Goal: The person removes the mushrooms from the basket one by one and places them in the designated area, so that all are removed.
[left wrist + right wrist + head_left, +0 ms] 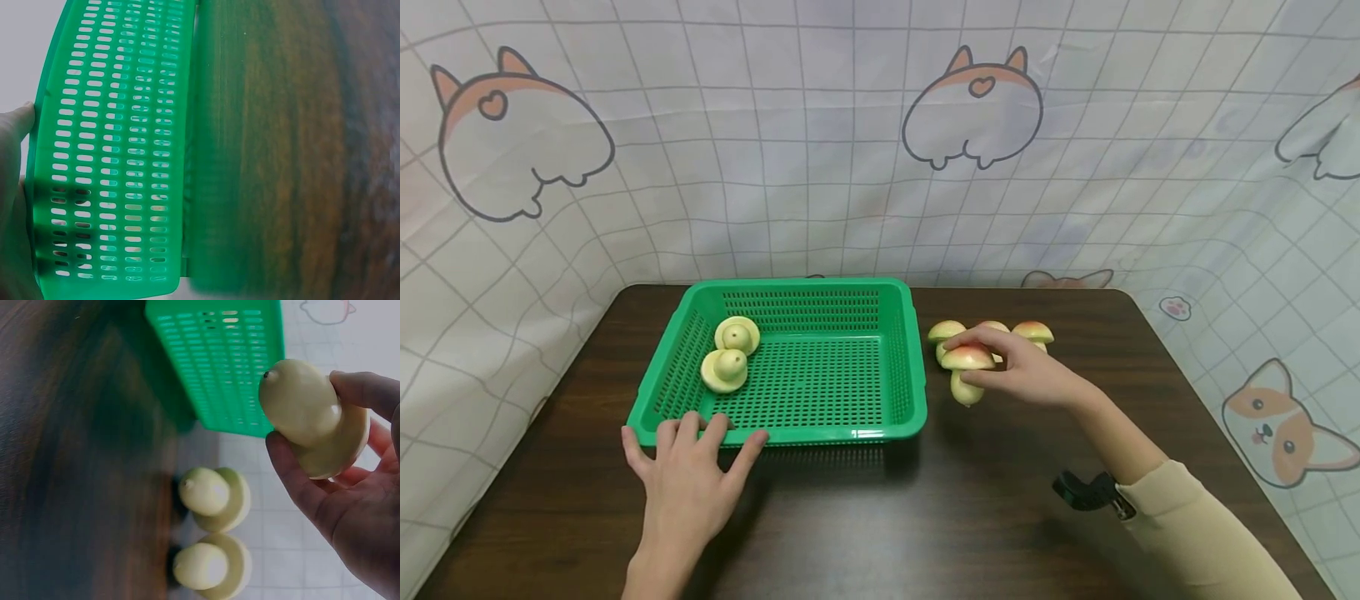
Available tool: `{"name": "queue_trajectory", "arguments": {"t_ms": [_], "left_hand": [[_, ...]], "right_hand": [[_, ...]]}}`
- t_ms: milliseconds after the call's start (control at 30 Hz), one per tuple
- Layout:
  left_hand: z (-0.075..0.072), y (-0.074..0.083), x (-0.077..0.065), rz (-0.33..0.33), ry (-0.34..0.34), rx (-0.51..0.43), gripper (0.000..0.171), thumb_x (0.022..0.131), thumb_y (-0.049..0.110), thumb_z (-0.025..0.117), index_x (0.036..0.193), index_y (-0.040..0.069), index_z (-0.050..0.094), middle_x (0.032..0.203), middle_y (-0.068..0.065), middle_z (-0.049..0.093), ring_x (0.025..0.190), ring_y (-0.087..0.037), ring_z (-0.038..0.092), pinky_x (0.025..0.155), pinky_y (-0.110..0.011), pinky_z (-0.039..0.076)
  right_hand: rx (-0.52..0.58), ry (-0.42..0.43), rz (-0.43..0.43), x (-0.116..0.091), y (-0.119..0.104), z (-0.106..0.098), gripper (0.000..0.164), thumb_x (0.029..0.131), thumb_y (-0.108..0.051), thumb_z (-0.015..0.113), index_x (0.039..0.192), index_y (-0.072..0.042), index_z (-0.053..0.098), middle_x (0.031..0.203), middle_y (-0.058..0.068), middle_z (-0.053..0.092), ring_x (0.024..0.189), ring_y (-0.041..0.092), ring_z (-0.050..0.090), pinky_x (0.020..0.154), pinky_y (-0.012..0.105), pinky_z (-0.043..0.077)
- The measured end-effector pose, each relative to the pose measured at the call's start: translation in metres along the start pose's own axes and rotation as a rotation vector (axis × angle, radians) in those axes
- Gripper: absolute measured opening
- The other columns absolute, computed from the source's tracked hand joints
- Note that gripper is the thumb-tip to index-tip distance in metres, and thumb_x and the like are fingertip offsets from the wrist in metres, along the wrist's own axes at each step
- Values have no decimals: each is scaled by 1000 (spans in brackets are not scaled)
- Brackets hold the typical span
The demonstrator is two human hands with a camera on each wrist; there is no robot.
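My right hand holds a toy mushroom between thumb and fingers. Its pale, bulbous stem points down, and the cap above is red and yellow-green; the right wrist view shows the same mushroom from its stem side. Fingers of my left hand hook over the front rim of a green plastic basket, their tips partly hidden inside, with the thumb at the rim. Two pale toy mushrooms lie stem up at the basket's left side. Behind my right hand stand more mushrooms, one partly hidden by it.
A dark wooden table bears the basket and the mushrooms. Behind and beside it hangs a white gridded cloth printed with corgis. A black strap piece sits at the right sleeve.
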State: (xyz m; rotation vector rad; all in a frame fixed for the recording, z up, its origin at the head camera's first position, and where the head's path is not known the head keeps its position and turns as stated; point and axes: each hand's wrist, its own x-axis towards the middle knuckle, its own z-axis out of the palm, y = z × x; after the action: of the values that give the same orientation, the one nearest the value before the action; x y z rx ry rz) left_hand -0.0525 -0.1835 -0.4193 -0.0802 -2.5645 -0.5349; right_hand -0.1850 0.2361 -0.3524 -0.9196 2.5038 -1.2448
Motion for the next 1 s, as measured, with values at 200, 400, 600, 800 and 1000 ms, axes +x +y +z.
{"name": "queue_trajectory", "arguments": {"t_ms": [200, 400, 600, 800, 1000], "left_hand": [[1, 0, 0, -7, -7, -2, 53, 94, 56, 66, 101, 3, 68, 98, -20, 58, 101, -49, 46, 106, -80, -3], [1, 1, 0, -5, -3, -1, 52, 94, 54, 67, 102, 3, 67, 99, -20, 58, 101, -47, 46, 107, -80, -3], [1, 1, 1, 2, 6, -6, 51, 94, 53, 68, 101, 2, 67, 98, -19, 58, 99, -46, 46, 107, -80, -3], [2, 0, 1, 10, 16, -5, 51, 93, 53, 69, 100, 2, 67, 97, -18, 58, 98, -46, 46, 106, -80, -3], [1, 0, 0, 7, 10, 0, 51, 93, 53, 69, 101, 2, 68, 98, -19, 59, 99, -47, 47, 106, -80, -3]], "right_hand": [[24, -8, 18, -4, 15, 8, 39, 96, -19, 76, 132, -23, 64, 127, -1, 60, 109, 19, 58, 90, 30, 49], [9, 5, 47, -6, 30, 15, 38, 97, -20, 75, 132, -16, 64, 128, 1, 62, 107, 20, 61, 89, 30, 49], [48, -14, 89, -6, 43, 18, 41, 97, -17, 74, 136, -11, 62, 133, 5, 63, 112, 20, 61, 92, 29, 48], [68, -22, 120, -7, 55, 23, 45, 98, -20, 74, 138, -7, 60, 134, 5, 63, 111, 21, 61, 91, 31, 48], [45, -17, 128, -6, 63, 29, 46, 96, -22, 76, 137, -8, 60, 129, 2, 65, 109, 20, 61, 90, 34, 48]]}}
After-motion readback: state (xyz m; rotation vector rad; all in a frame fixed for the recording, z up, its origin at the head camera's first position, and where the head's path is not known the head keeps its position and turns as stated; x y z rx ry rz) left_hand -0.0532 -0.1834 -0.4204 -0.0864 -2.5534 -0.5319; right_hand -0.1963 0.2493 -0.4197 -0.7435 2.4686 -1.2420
